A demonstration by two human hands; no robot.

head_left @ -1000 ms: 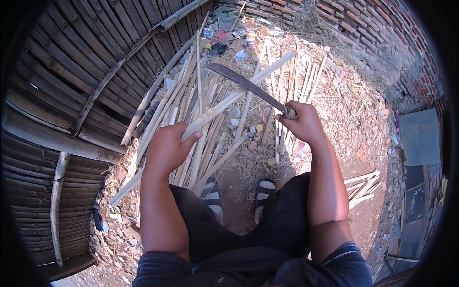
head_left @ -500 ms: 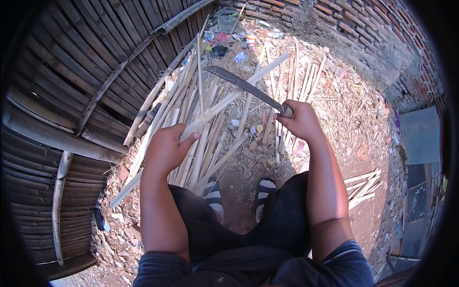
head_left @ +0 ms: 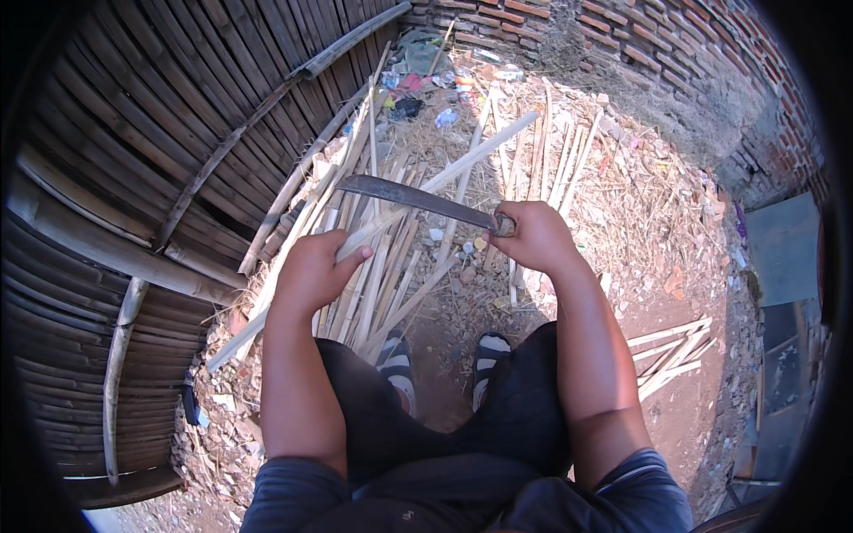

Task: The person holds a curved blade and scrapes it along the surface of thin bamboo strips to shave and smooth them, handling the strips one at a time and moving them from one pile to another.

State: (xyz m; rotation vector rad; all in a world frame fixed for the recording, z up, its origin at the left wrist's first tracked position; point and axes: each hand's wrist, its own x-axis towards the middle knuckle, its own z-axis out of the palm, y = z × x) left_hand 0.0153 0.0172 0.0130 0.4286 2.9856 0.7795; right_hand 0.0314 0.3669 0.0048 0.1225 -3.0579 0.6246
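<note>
The curved knife [head_left: 418,197], clenched in the right hand [head_left: 536,238], now crosses the pale strip [head_left: 480,162] nearer the left hand [head_left: 306,274] clasping it.

The left hand [head_left: 311,274] and wrist [head_left: 293,311] are hiding part of a pale strip [head_left: 378,228]; the right hand [head_left: 535,235] is covering much of the knife handle [head_left: 505,224].

Left of the left fingers [head_left: 355,256], the space is bounded by a wall of dark bamboo slats [head_left: 133,115], crossed by weathered poles [head_left: 124,255]. Beyond the right fingers [head_left: 514,211], a rough brick wall [head_left: 666,44] is seen, and a grey-blue panel [head_left: 786,253] far to their right. The earthen ground [head_left: 671,306], strewn with straw [head_left: 613,213], is sunlit to their right, shaded below them.
</note>
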